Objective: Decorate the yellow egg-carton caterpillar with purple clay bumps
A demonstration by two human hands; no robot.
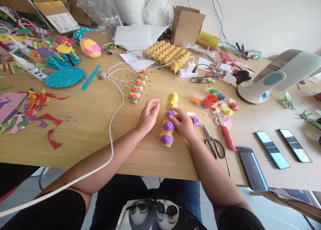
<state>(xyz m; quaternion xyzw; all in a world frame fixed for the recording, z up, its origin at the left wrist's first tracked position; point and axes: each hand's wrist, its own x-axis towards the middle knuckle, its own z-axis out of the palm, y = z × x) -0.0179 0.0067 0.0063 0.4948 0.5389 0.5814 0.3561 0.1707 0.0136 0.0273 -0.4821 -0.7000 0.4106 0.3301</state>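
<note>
A strip of yellow egg-carton cups (169, 119) lies on the wooden table (95, 123), with purple clay pressed onto three of its bumps. My right hand (184, 124) rests against the strip's right side, fingers pinched on the top purple cap. My left hand (149, 115) hovers just left of the strip, fingers loosely curled and apart, holding nothing. A lump of purple clay (195, 120) sits right behind my right hand. A finished row of decorated cups (138, 86) with red, green and yellow layers lies farther back.
Scissors (214, 142) and a red cutter (227, 134) lie right of my hand, beside small bags of coloured clay (220, 101). Three phones (271, 156) sit at the right, a fan (276, 77) behind them. A white cable (114, 123) crosses the table. Paper scraps (30, 109) cover the left.
</note>
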